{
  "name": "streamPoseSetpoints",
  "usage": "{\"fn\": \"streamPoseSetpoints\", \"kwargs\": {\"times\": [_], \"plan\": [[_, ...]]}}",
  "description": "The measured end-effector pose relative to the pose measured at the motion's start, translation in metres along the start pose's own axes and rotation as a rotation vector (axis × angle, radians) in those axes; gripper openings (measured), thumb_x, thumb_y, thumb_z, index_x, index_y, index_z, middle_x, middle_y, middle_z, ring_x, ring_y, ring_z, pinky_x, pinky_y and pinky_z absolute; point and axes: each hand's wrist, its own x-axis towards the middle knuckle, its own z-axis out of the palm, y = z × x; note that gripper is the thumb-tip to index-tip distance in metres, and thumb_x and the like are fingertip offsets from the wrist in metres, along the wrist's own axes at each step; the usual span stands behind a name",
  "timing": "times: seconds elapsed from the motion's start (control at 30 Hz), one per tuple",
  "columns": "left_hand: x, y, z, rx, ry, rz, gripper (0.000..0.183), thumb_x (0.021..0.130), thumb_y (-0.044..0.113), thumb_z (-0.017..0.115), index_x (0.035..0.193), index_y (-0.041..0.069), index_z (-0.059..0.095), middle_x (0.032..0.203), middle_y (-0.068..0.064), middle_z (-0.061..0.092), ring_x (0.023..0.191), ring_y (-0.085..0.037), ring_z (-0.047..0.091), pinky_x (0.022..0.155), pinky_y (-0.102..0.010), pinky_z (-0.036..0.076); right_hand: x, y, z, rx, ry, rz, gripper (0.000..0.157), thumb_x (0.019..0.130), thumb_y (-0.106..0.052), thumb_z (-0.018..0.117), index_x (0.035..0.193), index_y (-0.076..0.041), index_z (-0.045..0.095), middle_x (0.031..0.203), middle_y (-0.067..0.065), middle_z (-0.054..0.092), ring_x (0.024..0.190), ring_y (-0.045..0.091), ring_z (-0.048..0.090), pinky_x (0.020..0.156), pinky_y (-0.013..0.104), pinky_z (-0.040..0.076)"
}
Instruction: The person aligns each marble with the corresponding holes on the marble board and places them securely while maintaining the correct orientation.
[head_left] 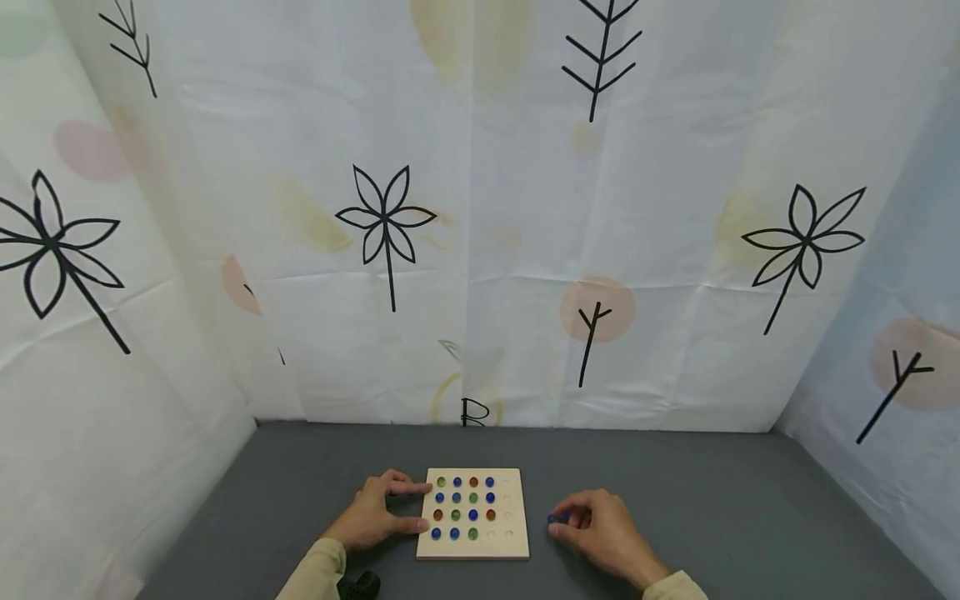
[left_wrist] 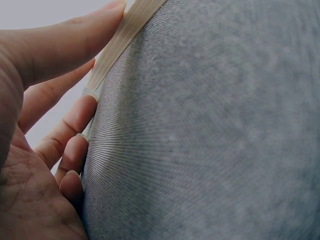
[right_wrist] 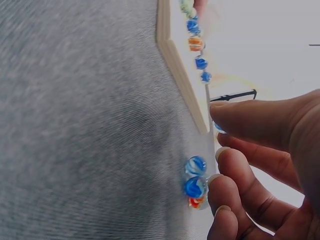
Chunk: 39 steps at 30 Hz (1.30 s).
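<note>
A square wooden board (head_left: pixel 472 550) lies on the grey table, with rows of blue, green and orange-red glass marbles set in it. Round hollows without marbles show at its right side. My left hand (head_left: pixel 375 510) touches the board's left edge with extended thumb and index finger; in the left wrist view, the thumb (left_wrist: pixel 75 42) lies along the wooden edge. To the right of the board, my right hand (head_left: pixel 603 529) pinches a blue marble (right_wrist: pixel 220 128) between thumb and index finger, which mostly hide it. Two blue marbles (right_wrist: pixel 195 186) and an orange-red one (right_wrist: pixel 195 202) lie beneath its fingers.
The grey tabletop (head_left: pixel 675 475) extends around the board. White cloth (head_left: pixel 510 333) printed with plants stands behind and along both sides. Beside the left sleeve (head_left: pixel 318 571) is a small black object (head_left: pixel 362 585), partly cut off by the frame.
</note>
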Motion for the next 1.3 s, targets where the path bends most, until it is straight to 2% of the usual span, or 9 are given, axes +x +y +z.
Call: {"fn": "streamPoseSetpoints", "kwargs": {"times": [0.23, 0.4, 0.8, 1.03, 1.3], "plan": [[0.001, -0.002, 0.001, 0.0, 0.003, 0.001, 0.053, 0.079, 0.034, 0.089, 0.128, 0.018, 0.074, 0.124, -0.007, 0.055, 0.125, -0.041, 0.044, 0.101, -0.079, 0.018, 0.001, -0.007, 0.0, -0.013, 0.008, 0.013, 0.014, 0.082, -0.019, 0.086, 0.091, -0.011, 0.079, 0.068, -0.006, 0.056, 0.056, 0.007, 0.05, 0.047, 0.024, 0.041], [0.0, -0.002, 0.0, -0.001, 0.003, 0.0, 0.053, 0.079, 0.034, 0.089, 0.128, 0.018, 0.074, 0.124, -0.007, 0.055, 0.126, -0.042, 0.044, 0.101, -0.08, 0.017, 0.002, -0.011, 0.003, 0.002, -0.024, 0.011, 0.013, 0.083, -0.019, 0.085, 0.092, -0.011, 0.079, 0.069, -0.006, 0.057, 0.057, 0.007, 0.05, 0.048, 0.024, 0.041], [0.001, -0.002, 0.0, -0.001, -0.006, 0.017, 0.053, 0.08, 0.033, 0.088, 0.129, 0.018, 0.074, 0.124, -0.007, 0.056, 0.123, -0.04, 0.047, 0.099, -0.078, 0.021, 0.007, -0.023, 0.019, 0.048, -0.069, -0.01, 0.012, 0.084, -0.017, 0.084, 0.092, -0.01, 0.079, 0.069, -0.006, 0.058, 0.057, 0.008, 0.05, 0.048, 0.023, 0.041], [0.001, -0.003, 0.0, -0.006, -0.006, 0.015, 0.053, 0.08, 0.033, 0.088, 0.129, 0.018, 0.074, 0.124, -0.008, 0.056, 0.122, -0.04, 0.047, 0.099, -0.077, 0.024, 0.01, -0.03, 0.03, 0.079, -0.084, -0.054, 0.01, 0.084, -0.016, 0.083, 0.09, -0.009, 0.078, 0.07, -0.007, 0.057, 0.057, 0.005, 0.049, 0.048, 0.022, 0.04], [0.001, -0.003, 0.0, -0.006, -0.011, 0.023, 0.053, 0.08, 0.034, 0.088, 0.129, 0.018, 0.074, 0.125, -0.008, 0.056, 0.124, -0.042, 0.046, 0.099, -0.078, 0.023, 0.014, -0.036, 0.042, 0.123, -0.099, -0.081, 0.009, 0.083, -0.013, 0.082, 0.09, -0.008, 0.079, 0.07, -0.007, 0.057, 0.057, 0.003, 0.049, 0.049, 0.021, 0.041]]}}
